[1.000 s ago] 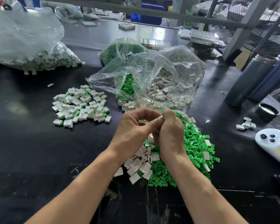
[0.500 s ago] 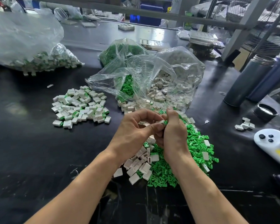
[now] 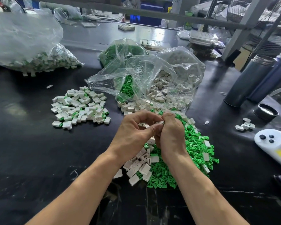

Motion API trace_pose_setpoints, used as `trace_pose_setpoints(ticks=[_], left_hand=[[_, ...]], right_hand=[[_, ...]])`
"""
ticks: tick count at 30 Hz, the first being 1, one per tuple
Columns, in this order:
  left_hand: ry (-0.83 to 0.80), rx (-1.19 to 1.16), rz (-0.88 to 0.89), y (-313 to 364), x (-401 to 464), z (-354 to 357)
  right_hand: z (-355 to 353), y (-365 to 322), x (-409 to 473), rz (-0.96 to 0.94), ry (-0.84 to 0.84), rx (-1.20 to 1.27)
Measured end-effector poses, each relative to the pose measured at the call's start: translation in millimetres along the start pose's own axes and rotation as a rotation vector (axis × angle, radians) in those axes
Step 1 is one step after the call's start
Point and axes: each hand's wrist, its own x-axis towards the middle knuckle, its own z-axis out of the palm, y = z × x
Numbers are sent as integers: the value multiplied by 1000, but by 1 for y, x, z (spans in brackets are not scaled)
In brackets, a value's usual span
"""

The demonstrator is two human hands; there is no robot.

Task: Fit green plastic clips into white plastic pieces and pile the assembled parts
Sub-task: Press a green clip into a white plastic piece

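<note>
Pinching a white piece (image 3: 161,122) between both hands' fingertips (image 3: 156,126).

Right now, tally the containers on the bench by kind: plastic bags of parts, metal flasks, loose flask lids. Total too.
Plastic bags: 3, namely assembled parts, green clips, white pieces
Metal flasks: 2, one grey, one blue
Loose lids: 1
Total: 6

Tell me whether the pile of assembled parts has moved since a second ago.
No. The pile of assembled parts lies in the same spot left of the clear bag.
</note>
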Motion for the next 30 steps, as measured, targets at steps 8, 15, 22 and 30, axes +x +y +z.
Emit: trace_pose_setpoints(ticks=[8,15,22,30], left_hand=[[26,18,12,-4,0,3],[15,-5,28,-5,1,1],[90,-25,5,-7,3,-8],[174,-10,-14,-4,6,-18]], right_hand=[[0,2,4,-23,14,-16],[-1,6,5,-24,22,-34],[-14,3,6,-144,59,-122],[-28,3,8,-333,-89,-215]])
